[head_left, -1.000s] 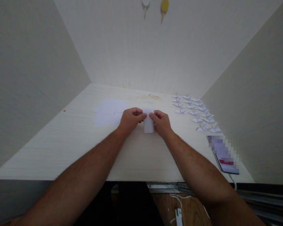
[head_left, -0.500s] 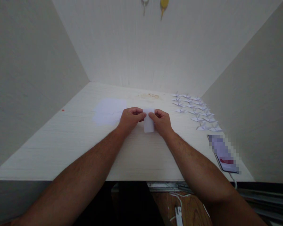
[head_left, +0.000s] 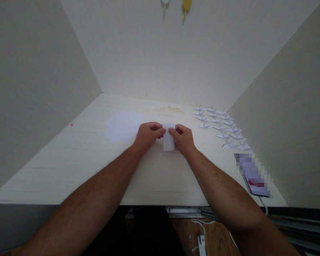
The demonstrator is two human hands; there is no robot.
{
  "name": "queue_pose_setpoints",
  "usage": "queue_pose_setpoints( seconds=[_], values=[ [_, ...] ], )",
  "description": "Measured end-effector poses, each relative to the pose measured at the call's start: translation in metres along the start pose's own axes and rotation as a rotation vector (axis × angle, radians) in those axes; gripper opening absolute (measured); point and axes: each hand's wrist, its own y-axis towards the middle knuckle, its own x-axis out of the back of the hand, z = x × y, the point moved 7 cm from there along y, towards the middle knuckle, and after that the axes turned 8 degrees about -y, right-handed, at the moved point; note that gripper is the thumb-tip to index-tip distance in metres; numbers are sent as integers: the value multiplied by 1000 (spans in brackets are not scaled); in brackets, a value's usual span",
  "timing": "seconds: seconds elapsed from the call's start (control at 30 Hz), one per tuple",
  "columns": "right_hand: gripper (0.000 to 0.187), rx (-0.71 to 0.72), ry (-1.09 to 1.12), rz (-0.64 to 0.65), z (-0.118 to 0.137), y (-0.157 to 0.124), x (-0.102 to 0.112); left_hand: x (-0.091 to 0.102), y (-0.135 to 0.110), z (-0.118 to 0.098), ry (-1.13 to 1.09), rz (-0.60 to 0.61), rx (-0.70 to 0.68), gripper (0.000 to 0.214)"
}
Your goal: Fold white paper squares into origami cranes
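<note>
A small white rectangle of folded paper [head_left: 169, 142] is held upright above the table, roughly at the middle of the view. My left hand [head_left: 150, 134] pinches its upper left edge between thumb and fingers. On the opposite edge, my right hand [head_left: 183, 137] grips the paper with the thumb lying across its front. The fingers behind the sheet are partly hidden. Left of my left hand, flat white paper sheets [head_left: 124, 122] lie on the table.
Several folded paper cranes [head_left: 223, 134] stand in rows at the back right of the white table [head_left: 69, 170]. Nearer, a phone [head_left: 252, 174] with a cable lies by the right wall. Walls enclose three sides, and two hooks [head_left: 187, 5] hang on the back one. A power strip [head_left: 201, 244] is below.
Both hands keep the same grip on the folded paper. The whole view has shifted down very slightly; otherwise nothing has visibly moved.
</note>
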Motion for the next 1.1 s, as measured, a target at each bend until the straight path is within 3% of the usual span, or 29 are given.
queue_pose_setpoints(
  seconds=[0.3, 0.77, 1.1],
  values=[
    [25, 14, -58, -24, 5, 0, 2, 1, 2, 2, -1, 3, 16, 11],
    [26, 96, -39, -73, 7, 1, 6, 0, 2, 16, -60, -3, 160, 15],
    [22, 106, -67, -115, 10, 1, 11, 0, 0, 9, 74, 15, 119, 11]
  ],
)
